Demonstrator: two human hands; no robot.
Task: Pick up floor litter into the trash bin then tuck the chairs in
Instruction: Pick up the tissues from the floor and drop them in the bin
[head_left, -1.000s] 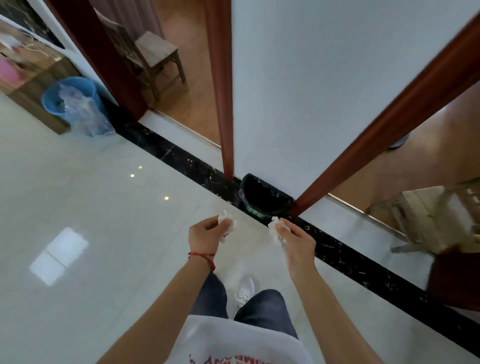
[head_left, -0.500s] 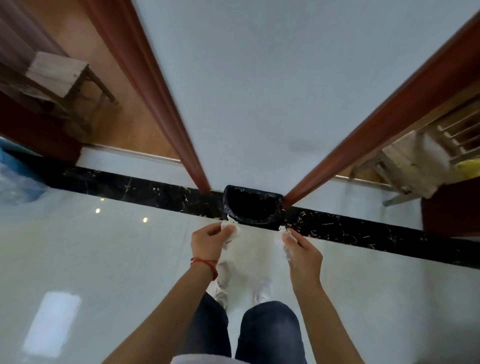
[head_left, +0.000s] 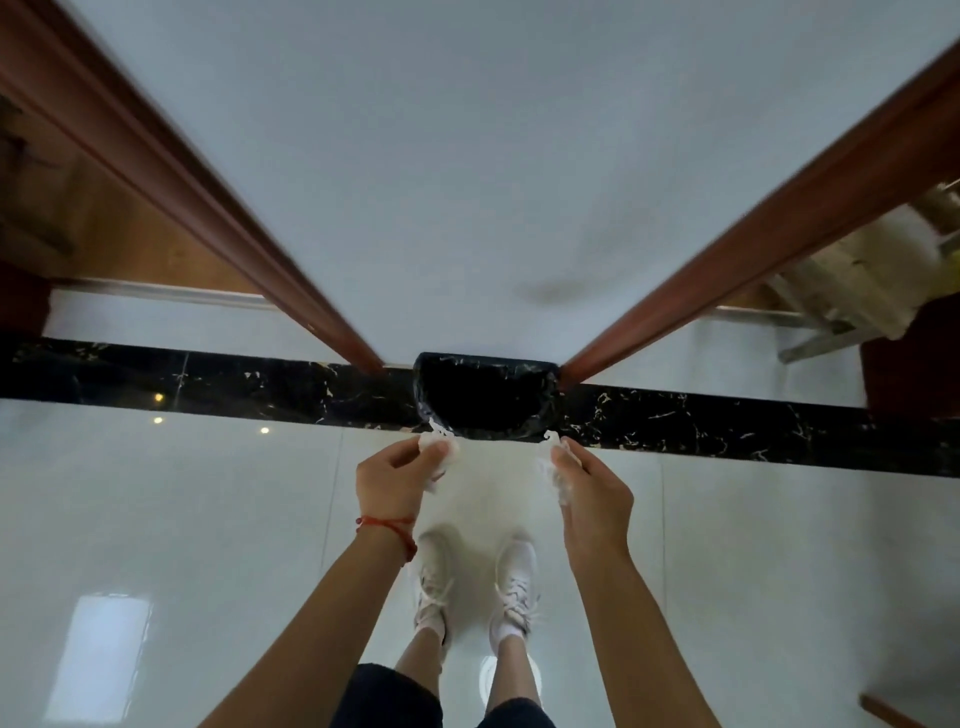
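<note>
Step in hand: litter disposal. The left hand (head_left: 395, 480) is pinching a crumpled white tissue wad (head_left: 440, 457); the right hand (head_left: 592, 493) is gripping a second white wad (head_left: 556, 470); both are hovering just short of the black-lined trash bin (head_left: 485, 397). Next move, as judged: reaching forward over the bin, then releasing; chairs are waiting untucked.

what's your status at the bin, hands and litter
Left hand pinching a white tissue wad; right hand pinching another wad. Both just short of the black-lined trash bin against the wall. Nothing between hands and bin.
</note>
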